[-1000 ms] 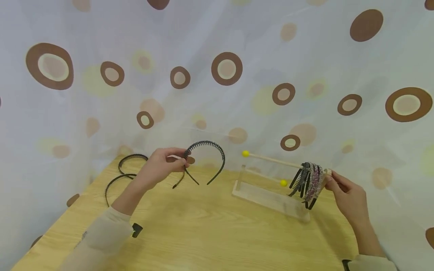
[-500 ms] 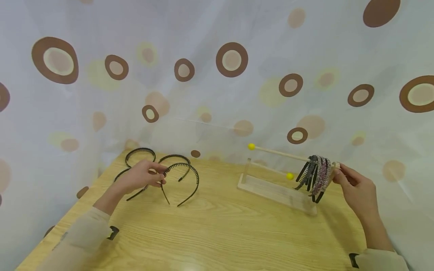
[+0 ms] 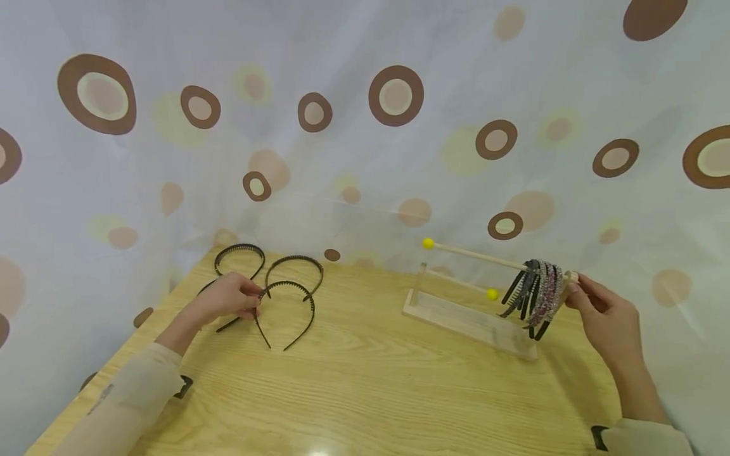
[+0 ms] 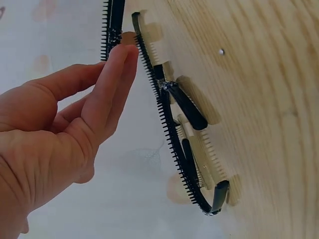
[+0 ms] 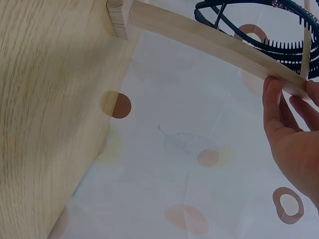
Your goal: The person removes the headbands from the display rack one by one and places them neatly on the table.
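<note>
My left hand [image 3: 230,296] pinches the side of a black toothed headband [image 3: 312,305], which stands with its arch up and its two ends pointing down, low over the table. In the left wrist view this headband [image 4: 113,22] shows its teeth and a glittery top beside the fingertips. At the right, my right hand [image 3: 610,323] grips the top of the upright of a wooden stand [image 3: 467,324] between thumb and fingers. Several black headbands with silver and pink glitter [image 3: 549,294] hang on the stand's upper rod, bunched close to that hand.
Behind the held headband, a black headband [image 3: 302,258] lies on the wooden table [image 3: 365,392]. Farther left is another headband [image 3: 245,246], and a third is partly hidden by my left hand. The stand's rods end in yellow balls [image 3: 428,243]. A dotted curtain [image 3: 365,158] hangs behind.
My left hand has carried the headband left and down, away from the stand, to beside the loose headbands. My right hand keeps its grip on the stand.
</note>
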Demonstrator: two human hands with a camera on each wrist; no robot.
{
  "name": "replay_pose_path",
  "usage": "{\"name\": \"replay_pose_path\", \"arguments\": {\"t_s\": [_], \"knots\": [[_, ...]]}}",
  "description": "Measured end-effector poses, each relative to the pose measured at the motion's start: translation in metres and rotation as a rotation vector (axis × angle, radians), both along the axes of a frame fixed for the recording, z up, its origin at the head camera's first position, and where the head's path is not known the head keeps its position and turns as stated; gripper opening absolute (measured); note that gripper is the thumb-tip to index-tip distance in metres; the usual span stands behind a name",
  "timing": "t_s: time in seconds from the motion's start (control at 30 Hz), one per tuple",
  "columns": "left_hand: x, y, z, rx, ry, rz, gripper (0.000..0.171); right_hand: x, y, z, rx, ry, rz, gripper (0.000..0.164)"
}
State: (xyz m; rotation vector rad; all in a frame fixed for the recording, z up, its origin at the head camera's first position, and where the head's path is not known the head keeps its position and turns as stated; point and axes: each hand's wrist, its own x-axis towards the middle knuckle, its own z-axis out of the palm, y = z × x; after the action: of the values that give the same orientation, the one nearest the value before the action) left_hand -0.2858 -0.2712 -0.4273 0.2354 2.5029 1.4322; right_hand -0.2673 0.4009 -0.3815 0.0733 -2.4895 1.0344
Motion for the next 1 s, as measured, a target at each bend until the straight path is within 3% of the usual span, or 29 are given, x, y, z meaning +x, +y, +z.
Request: {"name": "replay_pose_path", "arguments": {"t_s": [0.23,0.7,1.0], "knots": [[-0.002,-0.004,-0.001,-0.054,0.008,0.057,0.039,0.000,-0.001,0.000,0.000,0.021,0.010,0.058],[-0.009,-0.016,-0.010,-0.054,0.049,0.076,0.040,-0.001,-0.002,0.000,-0.004,0.034,0.010,0.057],[-0.006,-0.013,0.002,-0.056,0.133,0.070,0.041,-0.003,-0.001,-0.003,-0.006,0.036,0.005,0.057]]}}
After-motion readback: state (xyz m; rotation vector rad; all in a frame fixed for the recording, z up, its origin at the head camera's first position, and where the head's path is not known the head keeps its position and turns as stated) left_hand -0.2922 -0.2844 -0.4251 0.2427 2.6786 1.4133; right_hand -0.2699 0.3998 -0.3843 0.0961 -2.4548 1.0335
